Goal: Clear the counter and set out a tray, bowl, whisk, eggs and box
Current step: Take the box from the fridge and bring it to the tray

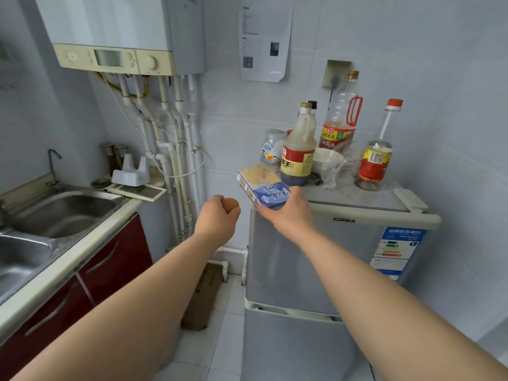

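Note:
A blue and yellow box lies tilted at the front left corner of the small fridge's top. My right hand grips its near end. My left hand is closed around a brown egg, held in the air to the left of the fridge. A white bowl stands on the fridge top behind the sauce bottles. No tray or whisk is in view.
Sauce and oil bottles and a jar crowd the fridge top. At the left run a counter with a steel sink, red cabinet doors below. A white rack sits on a grater. Pipes hang under the wall boiler.

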Demonstrator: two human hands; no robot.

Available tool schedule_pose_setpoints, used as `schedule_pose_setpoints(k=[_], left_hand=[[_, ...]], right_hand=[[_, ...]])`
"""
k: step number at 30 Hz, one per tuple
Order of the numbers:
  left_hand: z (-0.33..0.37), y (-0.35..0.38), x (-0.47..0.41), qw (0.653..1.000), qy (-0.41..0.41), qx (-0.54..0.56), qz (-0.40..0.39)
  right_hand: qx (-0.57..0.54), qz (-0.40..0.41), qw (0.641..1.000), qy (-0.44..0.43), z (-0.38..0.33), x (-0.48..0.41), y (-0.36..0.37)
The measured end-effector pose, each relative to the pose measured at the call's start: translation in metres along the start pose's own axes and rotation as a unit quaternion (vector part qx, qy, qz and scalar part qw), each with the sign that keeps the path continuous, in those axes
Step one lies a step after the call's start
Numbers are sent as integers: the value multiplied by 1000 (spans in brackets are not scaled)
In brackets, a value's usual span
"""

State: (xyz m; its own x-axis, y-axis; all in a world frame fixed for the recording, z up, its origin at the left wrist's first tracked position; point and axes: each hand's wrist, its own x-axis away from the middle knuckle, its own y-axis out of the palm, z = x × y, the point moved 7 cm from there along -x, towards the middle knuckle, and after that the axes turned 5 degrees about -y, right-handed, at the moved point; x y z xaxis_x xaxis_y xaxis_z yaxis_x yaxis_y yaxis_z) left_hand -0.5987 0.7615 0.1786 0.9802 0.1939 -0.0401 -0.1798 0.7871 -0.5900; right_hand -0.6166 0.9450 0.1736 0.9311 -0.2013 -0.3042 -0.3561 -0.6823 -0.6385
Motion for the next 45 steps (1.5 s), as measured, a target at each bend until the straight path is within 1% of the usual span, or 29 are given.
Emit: schedule_pose_setpoints(k=[4, 11, 14, 19, 26, 29, 35, 42, 45], left_hand=[[-14, -28, 21, 998, -35, 1, 58], [-76, -83, 77, 978, -124, -16, 165], [-107, -114, 112, 961, -167, -11, 220], [-153, -166, 173, 929, -222, -15, 295], [-219, -252, 266, 870, -300, -7, 390], [-242, -281, 296, 851, -328, -2, 410], [-294, -351, 354, 817, -365, -4, 447], [-363, -432, 411, 795, -389, 5, 466], [-390, -461, 427, 794, -399, 10, 459]], right_hand=[[-19, -55, 998, -31, -16, 11, 22], [-53, -165, 979, -110, -60, 53, 74], [-71, -216, 961, -157, -93, 84, 101], [-83, -272, 935, -211, -149, 142, 142], [-125, -365, 880, -278, -232, 244, 203], [-148, -388, 862, -291, -261, 279, 222], [-146, -435, 827, -324, -334, 356, 268], [-149, -473, 804, -328, -410, 447, 324], [-150, -486, 800, -320, -431, 477, 349]])
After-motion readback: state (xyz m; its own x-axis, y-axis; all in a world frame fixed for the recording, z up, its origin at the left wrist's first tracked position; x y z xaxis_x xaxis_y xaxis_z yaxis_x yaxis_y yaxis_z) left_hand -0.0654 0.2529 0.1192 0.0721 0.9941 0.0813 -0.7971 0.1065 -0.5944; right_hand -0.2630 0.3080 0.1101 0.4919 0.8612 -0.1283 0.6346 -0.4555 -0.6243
